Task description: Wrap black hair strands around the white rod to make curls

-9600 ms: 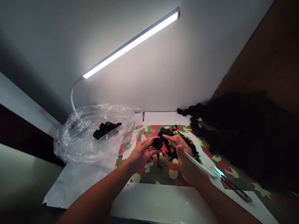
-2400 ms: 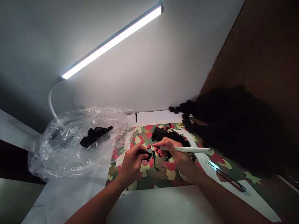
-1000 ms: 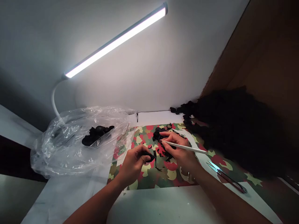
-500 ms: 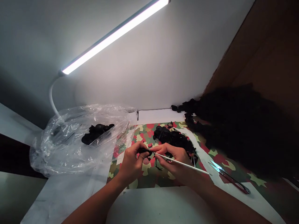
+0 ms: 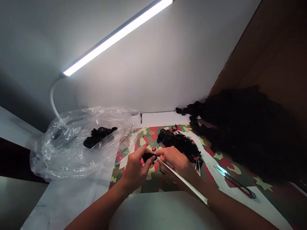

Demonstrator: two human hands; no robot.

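Pinching a small black piece [image 5: 148, 157] between thumb and fingertips, the left hand [image 5: 135, 169] holds it low over the camouflage-patterned mat [image 5: 168, 180], while the right hand [image 5: 176, 161] closes around a thin white stick-like tool [image 5: 182, 180] whose tip meets that piece and whose shaft trails off toward 4 o'clock. Judging by the pose, the step in hand is working the tool's point into or along the held piece, trimming or picking at it; any further move calls for a steady pinch from the left and fine, short strokes from the right, since the piece is small and easily dropped. Both hands are closed on what they carry, one piece and one tool. At 1 o'clock from the grip lies one loose heap of black pieces [image 5: 178, 142] on the mat, too tangled to count singly. At 3 o'clock a small pair of tweezers [image 5: 198, 164] rests just beside the right wrist, and farther out at 4 o'clock lies one pair of red-handled snips [image 5: 236, 183]. At 10 o'clock sits one clear plastic bag [image 5: 79, 150] with another cluster of black pieces [image 5: 98, 135] inside, number unclear. One large dark mass [image 5: 249, 134], seemingly more black pieces, fills the 2 o'clock side, blurred. One bar lamp [image 5: 117, 33] glows overhead at 12 o'clock.
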